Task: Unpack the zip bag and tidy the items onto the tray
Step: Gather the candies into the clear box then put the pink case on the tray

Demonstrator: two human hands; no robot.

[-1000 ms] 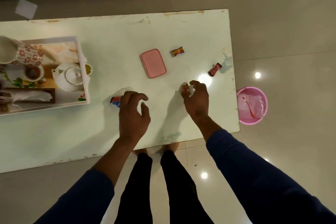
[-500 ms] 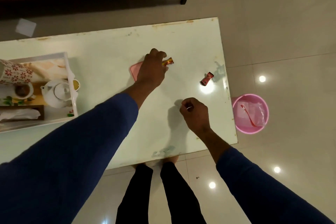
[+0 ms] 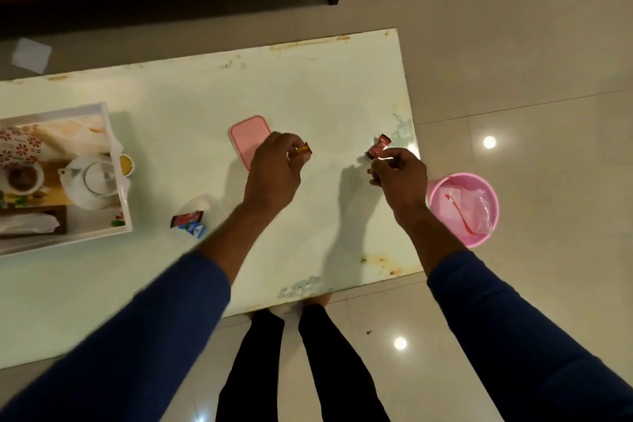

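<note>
I see the left hand (image 3: 272, 175) pinching a crinkled orange-gold candy (image 3: 303, 149) over the glossy, chipped white counter (image 3: 325, 96), beside a flat rounded pink lid (image 3: 248, 137). The right hand (image 3: 400, 178) pinches a small wrapped candy (image 3: 371, 172), its fingertips touching a red twist-wrapped candy (image 3: 378, 146) near the right edge. Two foil candies (image 3: 188, 222) lie beside the white rectangular tray (image 3: 116, 233).

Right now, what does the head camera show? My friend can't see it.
A person's left hand pinches an orange-wrapped candy over a white table, while the right hand reaches a red-wrapped candy. Two more candies lie beside a tray holding a white teapot; a pink bin stands on the floor.
</note>
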